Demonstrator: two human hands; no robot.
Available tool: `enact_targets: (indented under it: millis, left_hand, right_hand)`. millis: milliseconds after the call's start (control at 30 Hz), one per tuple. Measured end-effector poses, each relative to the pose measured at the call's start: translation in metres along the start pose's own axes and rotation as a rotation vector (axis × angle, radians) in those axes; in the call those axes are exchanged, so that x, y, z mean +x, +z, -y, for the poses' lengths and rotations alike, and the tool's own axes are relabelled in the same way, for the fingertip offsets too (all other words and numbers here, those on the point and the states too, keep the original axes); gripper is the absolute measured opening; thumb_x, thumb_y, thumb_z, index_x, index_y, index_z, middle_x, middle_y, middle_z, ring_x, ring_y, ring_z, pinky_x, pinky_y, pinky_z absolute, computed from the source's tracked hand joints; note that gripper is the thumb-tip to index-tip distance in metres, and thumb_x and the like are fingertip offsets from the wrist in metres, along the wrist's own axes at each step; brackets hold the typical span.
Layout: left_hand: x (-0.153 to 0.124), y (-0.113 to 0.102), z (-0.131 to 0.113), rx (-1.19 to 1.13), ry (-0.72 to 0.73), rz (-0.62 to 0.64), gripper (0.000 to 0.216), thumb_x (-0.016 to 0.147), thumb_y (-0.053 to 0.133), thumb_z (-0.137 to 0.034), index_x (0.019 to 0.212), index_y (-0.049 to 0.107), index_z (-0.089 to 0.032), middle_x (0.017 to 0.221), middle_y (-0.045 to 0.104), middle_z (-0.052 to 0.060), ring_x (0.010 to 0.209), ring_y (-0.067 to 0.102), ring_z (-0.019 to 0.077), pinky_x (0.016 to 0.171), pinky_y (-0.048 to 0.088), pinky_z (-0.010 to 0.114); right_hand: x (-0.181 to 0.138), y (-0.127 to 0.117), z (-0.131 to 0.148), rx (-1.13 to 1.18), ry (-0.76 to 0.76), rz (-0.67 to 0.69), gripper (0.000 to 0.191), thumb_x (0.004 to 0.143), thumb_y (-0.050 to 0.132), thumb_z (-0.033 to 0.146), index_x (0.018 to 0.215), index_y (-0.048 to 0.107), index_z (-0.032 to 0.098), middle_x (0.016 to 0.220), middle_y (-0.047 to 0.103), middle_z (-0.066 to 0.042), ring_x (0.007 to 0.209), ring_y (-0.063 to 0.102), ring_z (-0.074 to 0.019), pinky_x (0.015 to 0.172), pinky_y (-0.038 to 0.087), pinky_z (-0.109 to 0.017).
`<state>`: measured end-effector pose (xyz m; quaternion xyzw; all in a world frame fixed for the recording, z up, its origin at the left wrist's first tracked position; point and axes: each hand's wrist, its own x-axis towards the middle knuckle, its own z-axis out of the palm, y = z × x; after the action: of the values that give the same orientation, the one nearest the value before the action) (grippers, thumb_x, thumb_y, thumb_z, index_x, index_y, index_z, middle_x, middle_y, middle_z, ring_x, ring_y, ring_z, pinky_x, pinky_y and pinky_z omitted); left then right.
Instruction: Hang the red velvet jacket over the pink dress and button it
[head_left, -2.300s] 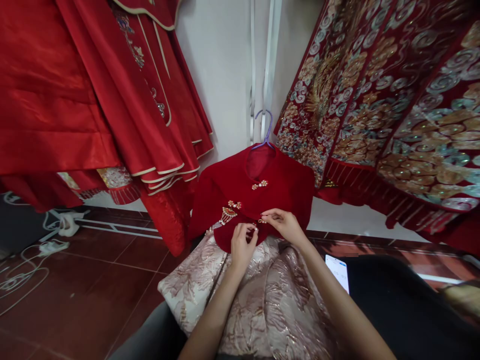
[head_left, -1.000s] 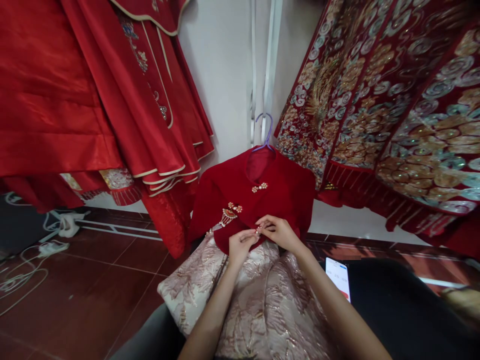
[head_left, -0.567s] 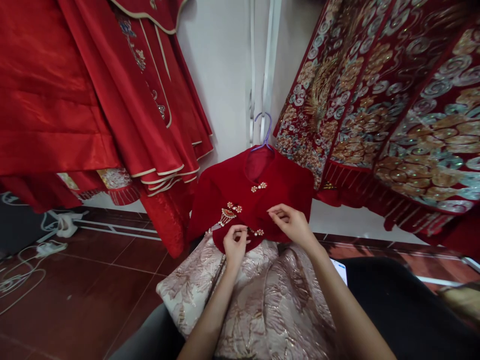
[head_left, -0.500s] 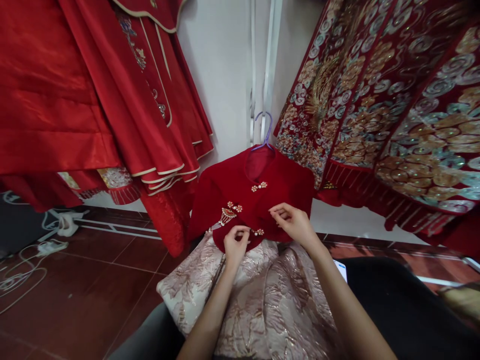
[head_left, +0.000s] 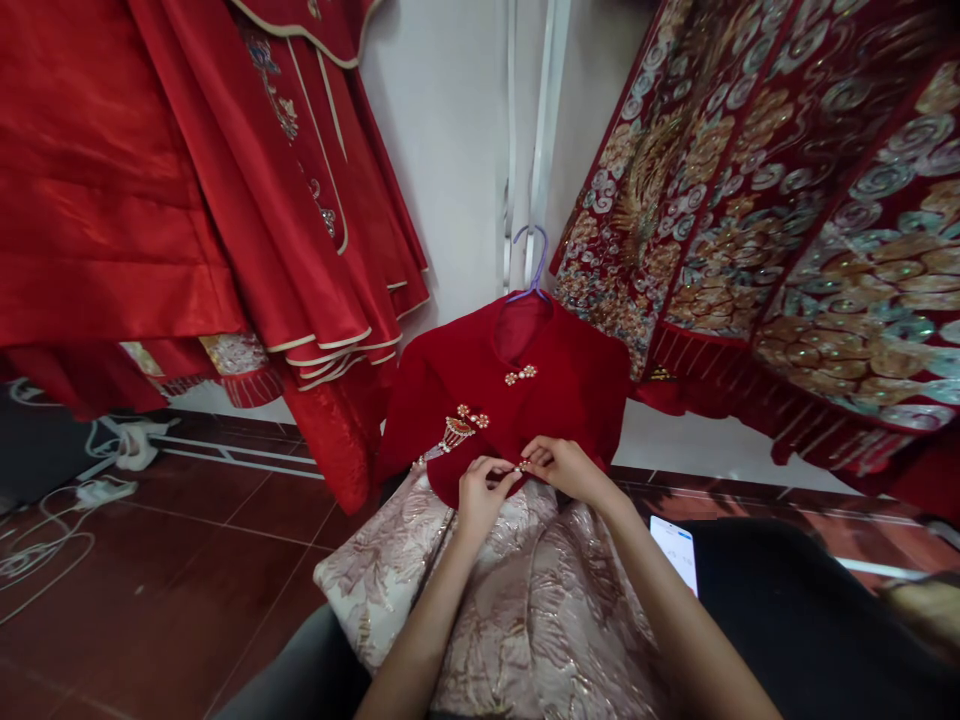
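Note:
A dark red jacket (head_left: 570, 385) on a purple hanger (head_left: 534, 262) lies across my lap, over a pale pink brocade skirt (head_left: 540, 610). Pearl clasps run down its front: one at the collar (head_left: 520, 374), one with a tassel (head_left: 463, 424). At the lower hem, my left hand (head_left: 481, 493) and my right hand (head_left: 568, 466) meet, fingertips pinched on a small pearl clasp (head_left: 522, 465).
Red satin robes (head_left: 187, 200) hang at the left, embroidered red garments (head_left: 787, 220) at the right. A lit phone (head_left: 675, 550) lies on dark cloth by my right arm. White cables (head_left: 45, 540) trail over the brown tiled floor.
My hands came apart about half a second ago, showing the clasp lying on the hem. They have since closed together on it again.

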<state>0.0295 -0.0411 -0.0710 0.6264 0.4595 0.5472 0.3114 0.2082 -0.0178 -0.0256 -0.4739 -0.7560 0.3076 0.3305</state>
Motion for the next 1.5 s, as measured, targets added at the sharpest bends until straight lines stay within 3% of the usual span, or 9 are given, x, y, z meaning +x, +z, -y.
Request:
enact_targets:
  millis: [300, 433, 600, 667, 933, 1167, 1367, 1500]
  left_hand:
    - [-0.002, 0.007, -0.001, -0.122, -0.115, -0.072, 0.019, 0.075, 0.073, -0.035, 0.078, 0.067, -0.018, 0.076, 0.070, 0.004, 0.072, 0.065, 0.0156, 0.064, 0.052, 0.023]
    - [0.001, 0.008, -0.002, -0.255, -0.141, -0.054, 0.028, 0.069, 0.078, -0.035, 0.087, 0.065, -0.017, 0.076, 0.070, 0.005, 0.074, 0.066, 0.0161, 0.067, 0.053, 0.025]
    - [0.024, -0.003, -0.005, -0.604, -0.256, -0.293, 0.038, 0.070, 0.076, -0.044, 0.094, 0.065, -0.016, 0.088, 0.071, 0.006, 0.080, 0.068, 0.0163, 0.078, 0.057, 0.033]
    - [0.035, -0.008, -0.008, -0.711, -0.270, -0.328, 0.035, 0.074, 0.074, -0.043, 0.095, 0.068, -0.015, 0.095, 0.071, 0.008, 0.088, 0.069, 0.0169, 0.087, 0.056, 0.035]
    - [0.052, -0.012, -0.014, -0.869, -0.363, -0.323, 0.021, 0.071, 0.079, -0.025, 0.089, 0.072, -0.015, 0.093, 0.074, 0.006, 0.091, 0.069, 0.0154, 0.097, 0.050, 0.036]
    - [0.050, -0.011, -0.015, -0.920, -0.380, -0.354, 0.025, 0.070, 0.080, -0.030, 0.088, 0.070, -0.016, 0.094, 0.074, 0.007, 0.091, 0.070, 0.0158, 0.096, 0.049, 0.034]
    - [0.051, -0.011, -0.019, -0.896, -0.363, -0.211, 0.031, 0.069, 0.080, -0.037, 0.090, 0.070, -0.017, 0.097, 0.074, 0.008, 0.088, 0.070, 0.0155, 0.094, 0.049, 0.034]
    - [0.056, -0.011, -0.021, -0.882, -0.382, -0.216, 0.033, 0.065, 0.081, -0.033, 0.092, 0.072, -0.018, 0.097, 0.075, 0.007, 0.083, 0.069, 0.0139, 0.086, 0.051, 0.030]
  right_hand:
    - [-0.001, -0.004, 0.007, 0.051, -0.017, 0.041, 0.011, 0.075, 0.065, 0.020, 0.086, 0.067, 0.019, 0.080, 0.073, -0.004, 0.074, 0.069, -0.0163, 0.071, 0.054, -0.028]
    - [-0.003, -0.012, 0.002, 0.110, -0.038, 0.094, 0.014, 0.077, 0.067, 0.027, 0.088, 0.068, 0.018, 0.082, 0.073, -0.005, 0.077, 0.069, -0.0166, 0.075, 0.055, -0.031]
    - [-0.012, -0.031, 0.004, 0.199, -0.009, 0.185, 0.017, 0.076, 0.068, 0.028, 0.091, 0.069, 0.018, 0.083, 0.073, -0.005, 0.079, 0.068, -0.0157, 0.078, 0.054, -0.032]
    - [-0.014, -0.037, 0.008, 0.213, -0.002, 0.195, 0.018, 0.077, 0.069, 0.029, 0.091, 0.070, 0.018, 0.083, 0.073, -0.004, 0.079, 0.067, -0.0154, 0.078, 0.053, -0.032]
    - [-0.013, -0.034, 0.006, 0.223, -0.009, 0.198, 0.018, 0.077, 0.068, 0.028, 0.091, 0.069, 0.017, 0.083, 0.073, -0.005, 0.078, 0.067, -0.0150, 0.078, 0.053, -0.032]
    - [-0.011, -0.031, 0.005, 0.216, -0.022, 0.189, 0.017, 0.077, 0.068, 0.029, 0.090, 0.069, 0.018, 0.083, 0.073, -0.004, 0.079, 0.067, -0.0152, 0.078, 0.054, -0.032]
    - [-0.011, -0.029, 0.005, 0.200, -0.023, 0.179, 0.016, 0.078, 0.067, 0.026, 0.090, 0.069, 0.018, 0.083, 0.073, -0.004, 0.078, 0.067, -0.0149, 0.077, 0.053, -0.031]
    - [-0.011, -0.028, 0.008, 0.195, -0.019, 0.173, 0.015, 0.078, 0.066, 0.026, 0.091, 0.069, 0.017, 0.083, 0.072, -0.005, 0.079, 0.067, -0.0155, 0.077, 0.053, -0.031]
